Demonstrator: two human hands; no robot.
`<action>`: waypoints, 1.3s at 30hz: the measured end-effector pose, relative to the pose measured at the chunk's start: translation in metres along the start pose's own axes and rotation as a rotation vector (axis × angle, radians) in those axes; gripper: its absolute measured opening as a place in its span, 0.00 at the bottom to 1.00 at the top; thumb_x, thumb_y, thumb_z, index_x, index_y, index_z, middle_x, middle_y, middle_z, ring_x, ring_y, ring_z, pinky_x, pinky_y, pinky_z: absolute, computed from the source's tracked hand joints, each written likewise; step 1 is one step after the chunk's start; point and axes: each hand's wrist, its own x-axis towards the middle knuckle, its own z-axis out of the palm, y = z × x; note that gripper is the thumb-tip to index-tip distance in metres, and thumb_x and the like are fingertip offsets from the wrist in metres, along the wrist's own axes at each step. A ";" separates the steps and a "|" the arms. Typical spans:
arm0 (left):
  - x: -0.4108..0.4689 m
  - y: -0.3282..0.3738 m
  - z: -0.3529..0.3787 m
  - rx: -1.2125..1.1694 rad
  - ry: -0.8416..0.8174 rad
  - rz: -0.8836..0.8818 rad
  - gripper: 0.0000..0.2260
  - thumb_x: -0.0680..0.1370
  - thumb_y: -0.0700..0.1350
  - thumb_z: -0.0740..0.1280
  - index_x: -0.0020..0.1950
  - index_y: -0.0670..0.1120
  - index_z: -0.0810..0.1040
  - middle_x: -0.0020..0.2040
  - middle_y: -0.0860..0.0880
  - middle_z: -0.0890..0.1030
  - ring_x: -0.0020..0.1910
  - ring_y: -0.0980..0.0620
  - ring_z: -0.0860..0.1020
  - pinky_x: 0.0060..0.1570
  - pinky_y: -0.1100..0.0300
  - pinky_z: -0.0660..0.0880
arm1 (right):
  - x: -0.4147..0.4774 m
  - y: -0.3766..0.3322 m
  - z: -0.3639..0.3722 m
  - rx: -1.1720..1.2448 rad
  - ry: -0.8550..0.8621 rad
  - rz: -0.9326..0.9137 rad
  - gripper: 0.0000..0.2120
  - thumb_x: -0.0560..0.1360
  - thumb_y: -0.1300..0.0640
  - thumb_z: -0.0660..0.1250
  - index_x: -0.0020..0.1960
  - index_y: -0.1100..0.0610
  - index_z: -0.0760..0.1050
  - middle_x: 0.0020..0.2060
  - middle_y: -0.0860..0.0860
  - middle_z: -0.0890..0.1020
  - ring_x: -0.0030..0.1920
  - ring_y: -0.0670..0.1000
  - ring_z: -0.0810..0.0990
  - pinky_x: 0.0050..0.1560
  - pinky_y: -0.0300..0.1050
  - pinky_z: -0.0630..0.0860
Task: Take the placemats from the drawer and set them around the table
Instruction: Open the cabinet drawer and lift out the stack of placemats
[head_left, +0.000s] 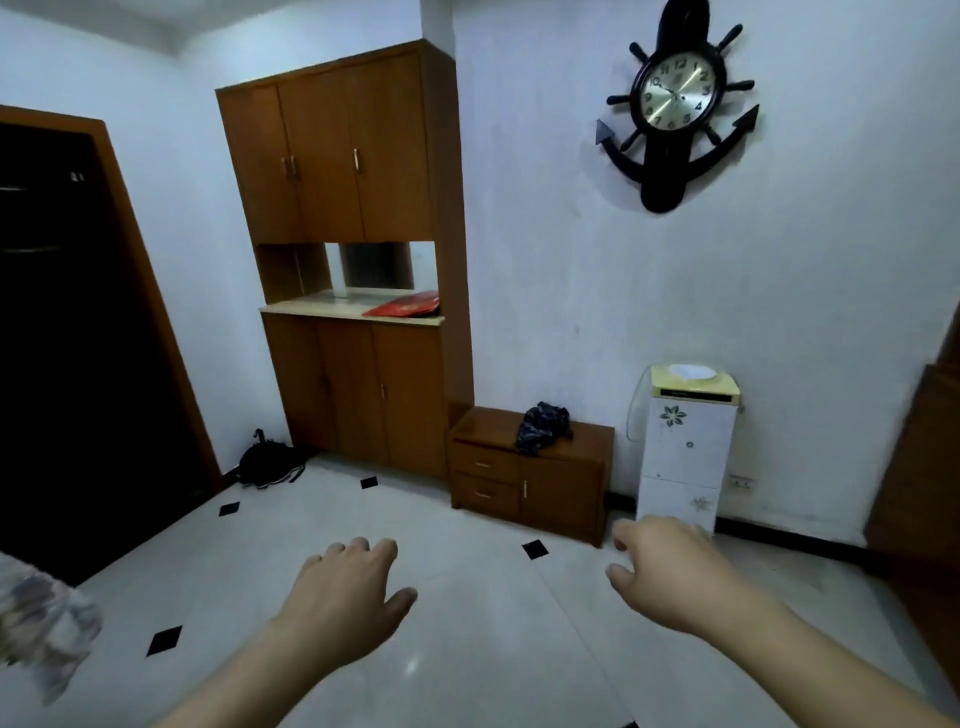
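A low brown wooden cabinet (561, 491) stands against the far wall, with two shut drawers (485, 478) on its left side and a small door on its right. No placemats are in view. My left hand (348, 597) is stretched forward over the white tiled floor, palm down, fingers loosely apart, holding nothing. Farther right, my right hand (675, 566) reaches forward too, fingers slightly curled and empty, just in front of the cabinet's lower right corner. Both hands are well short of the drawers.
A dark crumpled cloth (543, 427) lies on the low cabinet. A tall wooden cupboard (358, 260) with a red item (405, 305) on its counter stands at left, beside a dark doorway (78, 338). A white floral-patterned unit (685, 447) stands right of the cabinet. A black bag (270, 462) lies on the floor.
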 end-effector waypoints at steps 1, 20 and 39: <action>0.022 -0.001 0.003 0.003 -0.015 -0.015 0.23 0.75 0.66 0.57 0.63 0.54 0.69 0.55 0.51 0.77 0.54 0.49 0.75 0.50 0.54 0.71 | 0.025 0.005 0.002 -0.003 -0.001 -0.015 0.09 0.75 0.46 0.60 0.46 0.51 0.70 0.42 0.49 0.75 0.45 0.53 0.73 0.46 0.48 0.69; 0.486 -0.103 0.065 -0.079 0.005 -0.038 0.24 0.76 0.65 0.59 0.66 0.52 0.69 0.59 0.49 0.77 0.55 0.49 0.76 0.55 0.52 0.74 | 0.519 0.015 0.072 0.065 -0.050 -0.077 0.10 0.76 0.44 0.62 0.50 0.50 0.74 0.43 0.46 0.78 0.45 0.49 0.77 0.49 0.48 0.70; 0.961 -0.137 0.217 -0.110 -0.077 0.169 0.21 0.76 0.64 0.60 0.62 0.52 0.70 0.58 0.49 0.78 0.55 0.48 0.75 0.52 0.53 0.72 | 0.945 0.079 0.250 0.202 -0.203 0.104 0.10 0.76 0.44 0.63 0.49 0.51 0.73 0.41 0.46 0.77 0.43 0.48 0.76 0.46 0.46 0.70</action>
